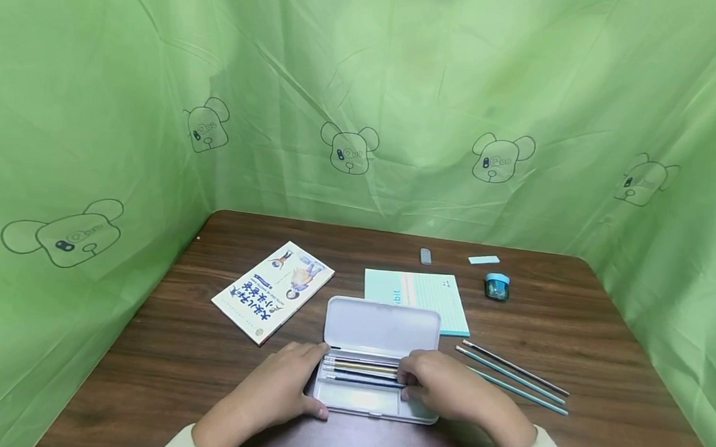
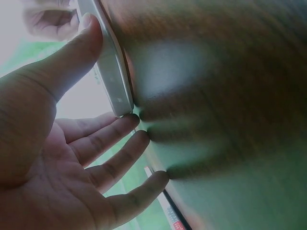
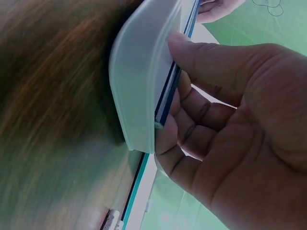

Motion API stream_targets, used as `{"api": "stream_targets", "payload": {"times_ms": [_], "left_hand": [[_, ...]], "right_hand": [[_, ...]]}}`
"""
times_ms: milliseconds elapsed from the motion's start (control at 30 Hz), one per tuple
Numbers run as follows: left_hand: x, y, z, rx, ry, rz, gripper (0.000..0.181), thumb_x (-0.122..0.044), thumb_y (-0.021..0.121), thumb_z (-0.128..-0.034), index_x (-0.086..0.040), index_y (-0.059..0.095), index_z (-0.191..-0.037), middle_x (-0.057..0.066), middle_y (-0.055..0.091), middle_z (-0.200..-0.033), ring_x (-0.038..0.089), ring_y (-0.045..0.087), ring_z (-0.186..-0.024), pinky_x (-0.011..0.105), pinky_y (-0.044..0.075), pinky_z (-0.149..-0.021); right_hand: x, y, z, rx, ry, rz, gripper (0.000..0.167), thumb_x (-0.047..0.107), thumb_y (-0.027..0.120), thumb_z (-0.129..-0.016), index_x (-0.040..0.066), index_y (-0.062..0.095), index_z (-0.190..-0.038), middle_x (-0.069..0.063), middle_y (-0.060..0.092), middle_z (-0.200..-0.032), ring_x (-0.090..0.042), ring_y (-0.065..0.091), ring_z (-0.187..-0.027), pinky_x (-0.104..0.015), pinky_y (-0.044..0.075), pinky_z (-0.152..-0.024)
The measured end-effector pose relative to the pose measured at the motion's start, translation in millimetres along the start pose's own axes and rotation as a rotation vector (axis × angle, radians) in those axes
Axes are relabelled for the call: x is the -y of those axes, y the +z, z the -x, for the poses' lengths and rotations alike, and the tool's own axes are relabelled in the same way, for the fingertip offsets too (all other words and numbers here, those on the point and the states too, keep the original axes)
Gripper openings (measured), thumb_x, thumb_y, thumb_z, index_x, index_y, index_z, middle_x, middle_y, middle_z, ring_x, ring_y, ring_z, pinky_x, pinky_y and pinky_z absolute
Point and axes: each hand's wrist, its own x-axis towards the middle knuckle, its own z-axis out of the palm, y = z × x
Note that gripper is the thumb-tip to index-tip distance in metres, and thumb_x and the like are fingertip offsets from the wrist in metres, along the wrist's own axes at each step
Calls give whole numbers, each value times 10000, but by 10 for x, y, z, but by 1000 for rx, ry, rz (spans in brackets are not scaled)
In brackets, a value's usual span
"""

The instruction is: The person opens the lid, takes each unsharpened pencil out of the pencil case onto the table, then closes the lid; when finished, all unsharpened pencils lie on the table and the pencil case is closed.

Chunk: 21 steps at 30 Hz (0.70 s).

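Note:
An open white pencil case (image 1: 357, 400) lies near the table's front edge, its lid (image 1: 381, 327) tilted back. Several pencils (image 1: 356, 366) lie side by side inside. My left hand (image 1: 285, 382) holds the case's left end, with the thumb at the front corner and a finger toward the hinge. Its other fingertips rest on the table in the left wrist view. At the right end, my right hand (image 1: 441, 383) pinches a dark blue pencil (image 3: 168, 98) between thumb and fingers, just over the case's rim. Its fingers hide the pencil ends in the head view.
Three pencils (image 1: 516, 379) lie to the right of the case. Behind it is a light blue notebook (image 1: 457, 303), partly covered by the lid. A picture book (image 1: 274, 290), an eraser (image 1: 426, 256), a pale blue strip (image 1: 484, 260) and a blue-lidded jar (image 1: 497, 287) lie farther back.

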Motion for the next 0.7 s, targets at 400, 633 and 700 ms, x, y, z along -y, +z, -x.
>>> {"api": "stream_targets", "payload": {"times_ms": [400,633,700], "left_hand": [[97,105,2,-39,55,-16,1011,-512,1019,-716,-41,616,-1515,150,759,-1394,359,700,-1267,593,595,-1057],[42,48,5,-27,35,4,1038,-464,1042,-678,-13,620,-1512,167,753,-1408,374,696,-1285,628,585,-1074],[19,20,4,-22,29,-8,1044,-466,1045,-667,-22,622,-1512,157,753,-1413,361,700,-1282,622,588,-1072]], "right_hand": [[13,-159,212,-75,-31,-51,134,155,837,-999,217,725,-959,188,626,-883,45,523,-808,-224,521,-694],[-104,-235,483,-133,-38,-58,170,140,842,-987,236,704,-965,211,595,-885,41,504,-830,-217,486,-680],[-167,-256,583,-161,-31,-42,189,146,850,-977,248,692,-957,219,593,-881,47,506,-831,-223,486,-676]]}}
